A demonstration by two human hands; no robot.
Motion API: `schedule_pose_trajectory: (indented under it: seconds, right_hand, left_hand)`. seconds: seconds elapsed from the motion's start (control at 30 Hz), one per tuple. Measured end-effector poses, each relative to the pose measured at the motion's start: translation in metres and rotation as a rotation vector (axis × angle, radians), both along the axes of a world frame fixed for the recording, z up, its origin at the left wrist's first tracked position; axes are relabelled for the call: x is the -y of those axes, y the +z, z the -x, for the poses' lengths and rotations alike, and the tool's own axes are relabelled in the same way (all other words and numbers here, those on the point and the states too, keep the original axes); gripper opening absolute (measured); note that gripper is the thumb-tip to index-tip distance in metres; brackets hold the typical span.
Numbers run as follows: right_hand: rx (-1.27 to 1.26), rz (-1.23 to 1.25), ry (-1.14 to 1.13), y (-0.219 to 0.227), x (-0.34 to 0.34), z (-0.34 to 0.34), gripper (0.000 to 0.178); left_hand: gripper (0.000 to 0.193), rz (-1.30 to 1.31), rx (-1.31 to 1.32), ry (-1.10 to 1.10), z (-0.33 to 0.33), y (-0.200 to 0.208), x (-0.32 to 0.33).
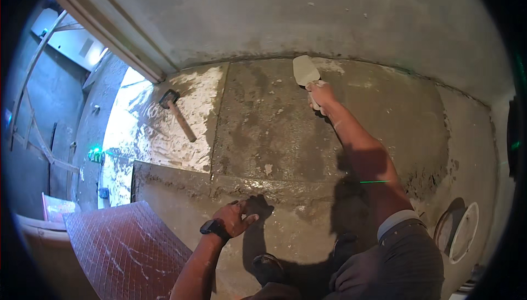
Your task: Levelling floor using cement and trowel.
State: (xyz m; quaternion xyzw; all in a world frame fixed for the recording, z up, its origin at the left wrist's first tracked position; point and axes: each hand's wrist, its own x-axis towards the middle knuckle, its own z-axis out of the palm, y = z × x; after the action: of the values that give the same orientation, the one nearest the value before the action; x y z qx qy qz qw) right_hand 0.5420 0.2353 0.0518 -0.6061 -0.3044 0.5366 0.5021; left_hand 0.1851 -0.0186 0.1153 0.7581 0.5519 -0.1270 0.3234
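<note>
My right hand [323,96], arm stretched far forward, grips the handle of a trowel [306,70] with a pale flat blade. The blade lies close to the foot of the far wall, over a floor patch coated in wet grey mortar [263,119]. Nearer to me, my left hand [233,219], with a dark watch on the wrist, hangs low over the floor. Its thumb stands apart from the loosely bent fingers and nothing shows in it. A mallet [178,114] with a black head and a wooden handle rests on the tile [200,102] to the left, whose surface is partly whitish.
A large reddish-brown tile [129,250] with a grid-marked face leans at the lower left. A small device with a green light [96,154] stands beyond it; a green line crosses my right forearm. A white ring-shaped rim [465,233] is at the right. The grey wall [307,14] bounds the far side.
</note>
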Motion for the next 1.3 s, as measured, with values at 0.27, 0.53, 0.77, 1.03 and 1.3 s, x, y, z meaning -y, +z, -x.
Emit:
schedule_pose_trajectory:
  seconds: [0.27, 0.53, 0.77, 1.03, 1.3]
  right_hand:
    - [0.035, -0.014, 0.158, -0.002, -0.014, 0.078, 0.023]
    - [0.059, 0.051, 0.301, 0.000, -0.049, 0.129, 0.016]
    - [0.081, 0.046, 0.335, -0.012, -0.073, 0.167, 0.018]
    - [0.131, 0.067, 0.553, -0.001, -0.032, 0.149, 0.027]
    - [0.191, 0.091, 0.641, 0.003, 0.040, 0.137, 0.039]
  left_hand:
    - [0.058, 0.075, 0.015, 0.069, 0.020, -0.001, 0.005]
    - [0.058, 0.065, 0.029, 0.101, 0.050, -0.008, 0.013]
    - [0.061, 0.096, 0.010, 0.094, 0.061, -0.002, 0.015]
    - [0.062, 0.080, 0.019, 0.104, 0.075, -0.005, 0.019]
    - [0.062, 0.124, -0.026, 0.108, 0.065, -0.010, 0.022]
